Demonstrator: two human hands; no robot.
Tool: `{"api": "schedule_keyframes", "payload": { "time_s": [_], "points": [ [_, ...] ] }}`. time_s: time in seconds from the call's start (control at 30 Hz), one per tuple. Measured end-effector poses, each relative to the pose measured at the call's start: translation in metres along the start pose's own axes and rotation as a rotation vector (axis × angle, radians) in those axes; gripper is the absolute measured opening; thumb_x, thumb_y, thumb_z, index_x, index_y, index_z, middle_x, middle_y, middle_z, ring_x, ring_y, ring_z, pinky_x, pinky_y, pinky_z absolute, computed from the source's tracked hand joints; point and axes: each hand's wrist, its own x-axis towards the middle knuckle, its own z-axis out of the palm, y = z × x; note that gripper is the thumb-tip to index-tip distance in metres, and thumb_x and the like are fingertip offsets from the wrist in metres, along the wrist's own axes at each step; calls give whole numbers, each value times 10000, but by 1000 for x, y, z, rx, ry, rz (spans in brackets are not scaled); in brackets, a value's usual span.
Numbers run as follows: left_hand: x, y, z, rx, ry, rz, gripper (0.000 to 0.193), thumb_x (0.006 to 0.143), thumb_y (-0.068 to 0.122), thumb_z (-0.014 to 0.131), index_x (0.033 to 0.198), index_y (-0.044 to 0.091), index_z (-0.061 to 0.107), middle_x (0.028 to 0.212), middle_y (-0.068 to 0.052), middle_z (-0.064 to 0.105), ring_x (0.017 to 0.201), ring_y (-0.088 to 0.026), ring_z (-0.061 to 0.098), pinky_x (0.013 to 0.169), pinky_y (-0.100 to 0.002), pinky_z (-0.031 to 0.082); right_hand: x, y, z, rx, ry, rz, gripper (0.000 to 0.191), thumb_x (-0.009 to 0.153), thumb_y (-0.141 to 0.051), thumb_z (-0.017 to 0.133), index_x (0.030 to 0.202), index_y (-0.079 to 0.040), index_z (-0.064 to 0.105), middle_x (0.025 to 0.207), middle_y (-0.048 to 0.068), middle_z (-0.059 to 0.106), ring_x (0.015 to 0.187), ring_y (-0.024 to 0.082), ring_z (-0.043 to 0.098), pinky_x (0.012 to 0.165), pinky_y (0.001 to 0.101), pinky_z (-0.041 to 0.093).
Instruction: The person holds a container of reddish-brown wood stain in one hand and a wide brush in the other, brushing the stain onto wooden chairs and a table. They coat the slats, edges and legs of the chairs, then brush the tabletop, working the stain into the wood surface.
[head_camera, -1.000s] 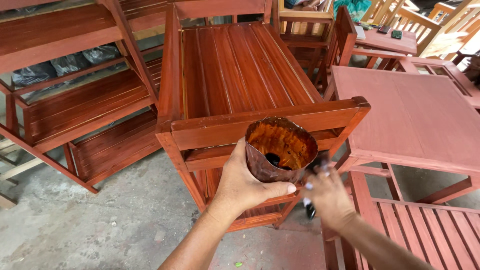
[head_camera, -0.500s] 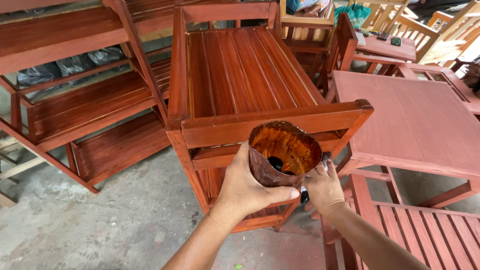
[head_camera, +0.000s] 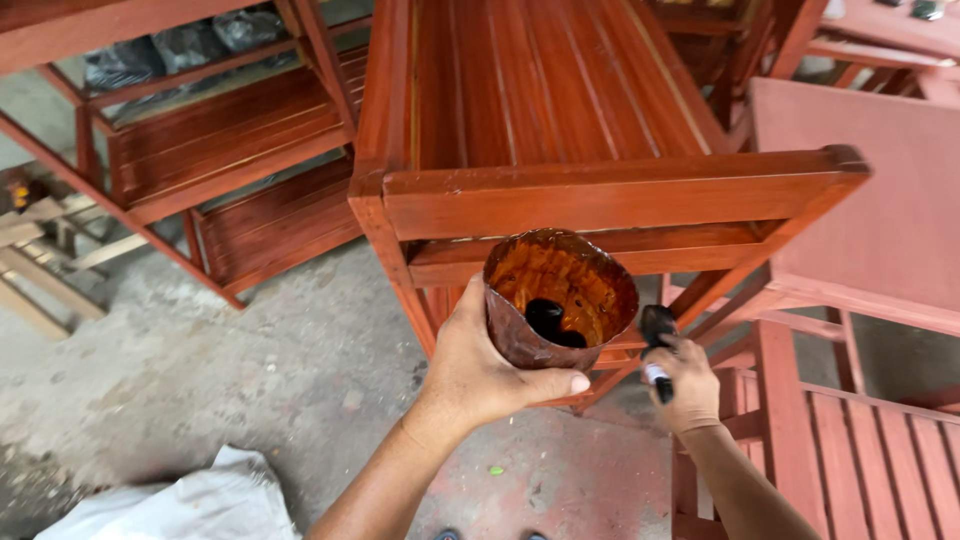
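The left hand (head_camera: 480, 365) was closed around a stain-coated cup (head_camera: 558, 298), held in the air just below the near rail of the red-brown slatted rack (head_camera: 610, 195); a small dark pool sat in its bottom. The right hand (head_camera: 688, 385) gripped a dark-handled brush (head_camera: 657, 345) beside it. The cup tilted forward, so the stain could likely spill onto the concrete floor (head_camera: 250, 390).

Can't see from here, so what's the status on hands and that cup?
Left hand grips stained cup, dark liquid inside. Right hand holds brush beside it. Red wooden rack right ahead.
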Motion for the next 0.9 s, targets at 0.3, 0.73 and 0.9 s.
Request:
{"api": "schedule_keyframes", "payload": {
  "time_s": [0.3, 0.73, 0.9],
  "points": [
    [-22, -12, -24, 22, 94, -13, 1058, 509, 254, 983, 1386, -5, 452, 1301, -118, 691, 1237, -214, 687, 1071, -361, 554, 20, -18, 16, 628, 70, 853, 163, 866, 34, 663, 896, -124, 694, 887, 74, 685, 620, 196, 690, 431, 339, 471],
    [-28, -30, -56, -86, 230, 79, 1069, 573, 261, 993, 1431, -13, 417, 1346, -139, 667, 1264, -227, 661, 1084, -373, 546, 6, -65, 75, 1368, 236, 1004, 295, 796, 162, 662, 859, -101, 544, 1014, 100, 626, 919, 314, 682, 772, 541, 646],
    [-33, -29, -71, -40, 270, 64, 1068, 564, 257, 991, 1423, -9, 415, 1330, -134, 674, 1246, -214, 668, 1063, -359, 555, 6, -129, 95, 1491, 126, 1066, 292, 785, 157, 672, 885, -91, 556, 1016, 120, 628, 941, 338, 665, 792, 583, 627]
  ]
}}
